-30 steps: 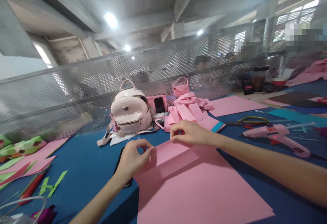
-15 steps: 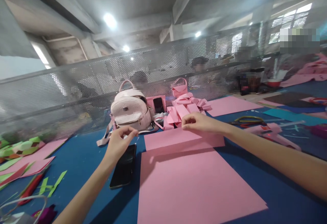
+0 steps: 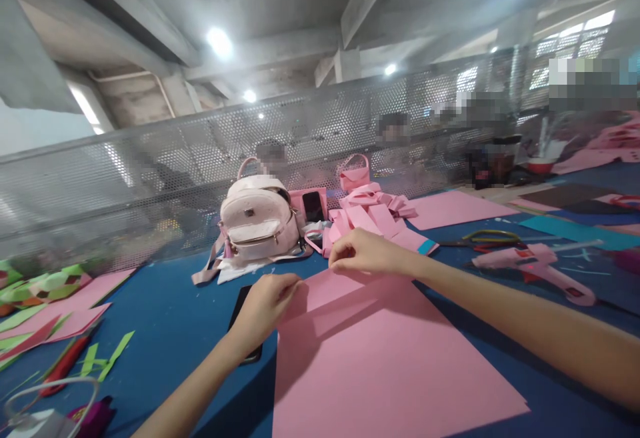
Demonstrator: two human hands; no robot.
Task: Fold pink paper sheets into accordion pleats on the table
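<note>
We find no writing we can read, the small metal plate on the backpack [image 3: 256, 218] too small for us to make out, no print that we can see on the pink sheet [image 3: 380, 365]

Pink backpack [image 3: 257, 219], pink glue gun [image 3: 530, 266], paper strips [image 3: 373, 215], black phone [image 3: 239, 306]

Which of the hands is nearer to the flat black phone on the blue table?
Left. The left hand lies over the flat black phone, hiding its middle; the right hand pinches the pink paper sheet farther right.
</note>
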